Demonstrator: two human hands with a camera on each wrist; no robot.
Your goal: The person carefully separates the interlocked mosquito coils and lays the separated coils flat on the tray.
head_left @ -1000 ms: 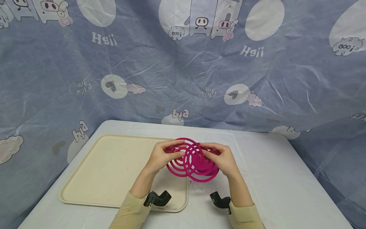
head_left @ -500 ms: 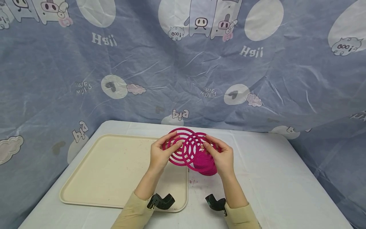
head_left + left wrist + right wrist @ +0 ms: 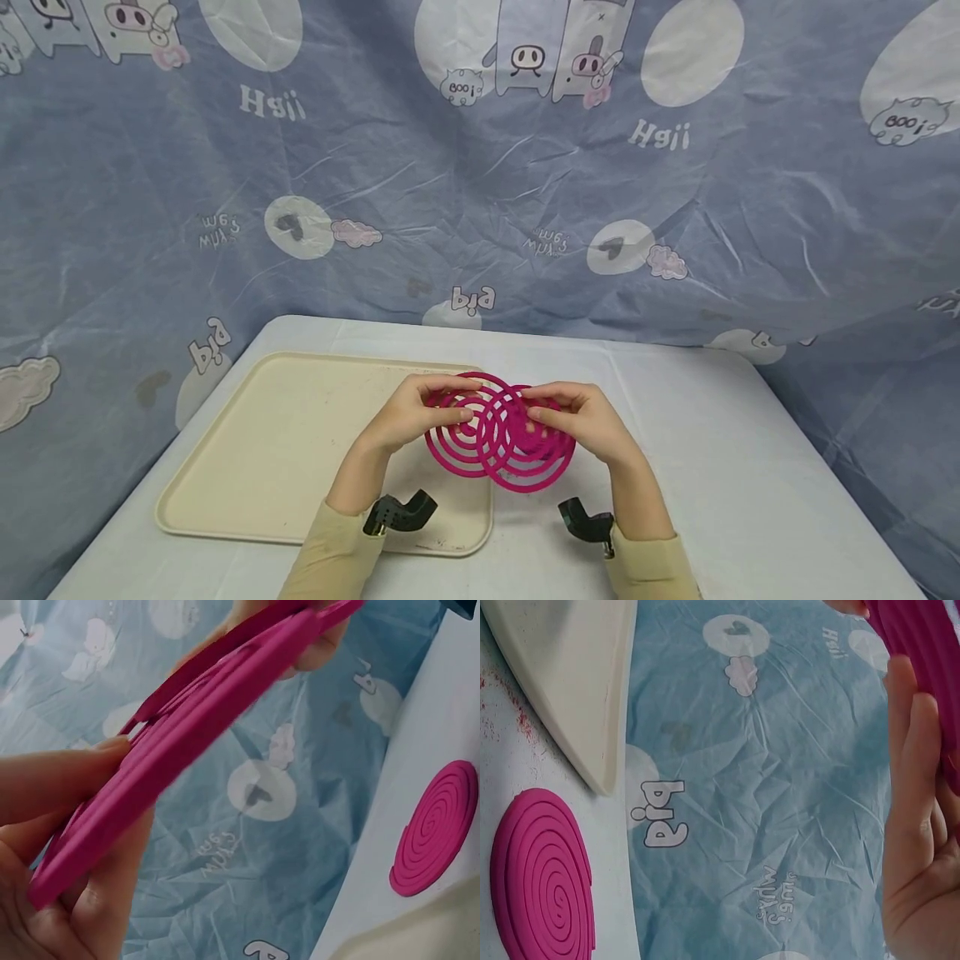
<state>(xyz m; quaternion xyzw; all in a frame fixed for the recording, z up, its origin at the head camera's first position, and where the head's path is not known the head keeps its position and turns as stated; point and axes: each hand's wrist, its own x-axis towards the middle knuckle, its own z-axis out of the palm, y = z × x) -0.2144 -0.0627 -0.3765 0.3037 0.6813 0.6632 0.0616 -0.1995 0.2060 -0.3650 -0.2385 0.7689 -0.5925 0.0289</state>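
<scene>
Two flat magenta open spirals (image 3: pixel 187 761) overlap between my hands, held up over the tray's right edge and the table. Whether they are one joined piece or two is not clear. My left hand (image 3: pixel 408 411) pinches the left spiral between thumb and fingers. On the other side, the right one is pinched the same way by my right hand (image 3: pixel 592 421). Below them a tightly wound magenta coil (image 3: pixel 555 889) lies on the white table; the head view shows it only partly, through the rings. In the left wrist view the spirals appear nearly edge-on.
A cream tray (image 3: pixel 300 450) covers the table's left part, its right edge under my hands. White cloth (image 3: pixel 720 467) covers the table. A blue patterned sheet (image 3: pixel 480 183) hangs behind. Reddish specks (image 3: pixel 521 720) lie near the tray's rim.
Both hands rose away from me with the spirals at half a second ago, uncovering more of the coil below. Now they are lower and nearer, tilting the spirals over it. Both grips stay.
</scene>
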